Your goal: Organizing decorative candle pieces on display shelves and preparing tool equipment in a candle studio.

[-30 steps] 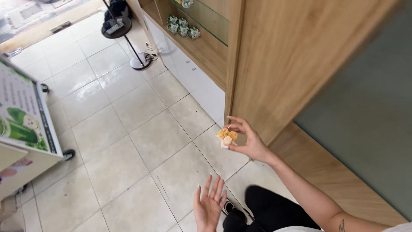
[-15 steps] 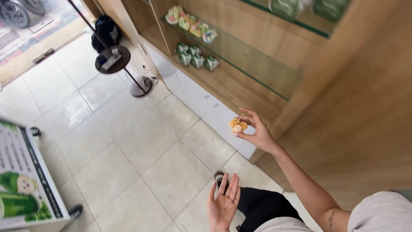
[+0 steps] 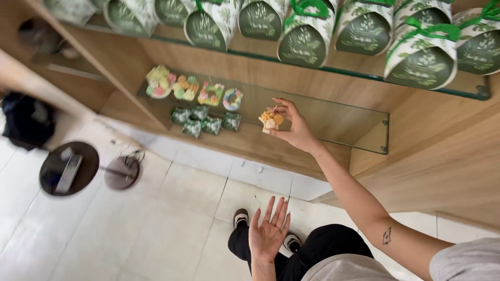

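A wooden shelf unit (image 3: 172,62) above a tiled floor (image 3: 130,229) is shown. The right hand (image 3: 294,127) is raised before the glass shelf's (image 3: 338,122) front edge, its fingers (image 3: 285,106) closed around a small yellow ornament (image 3: 270,120). The left hand (image 3: 268,234) is held open, fingers spread, empty.

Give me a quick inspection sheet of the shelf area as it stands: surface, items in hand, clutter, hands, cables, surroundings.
Surface: glass shelf in a wooden unit; bare to the right of the ornaments.
Job's things: small yellow-orange ornament, held up in front of the glass shelf.
Clutter: four colourful ornaments on the glass shelf; small green packets on the wooden shelf below; green-ribboned gift boxes above.
Hands: right hand pinches the ornament; left hand open, empty, palm up.
Cables: nothing seen.
Surroundings: tiled floor, round stand base, dark bag.
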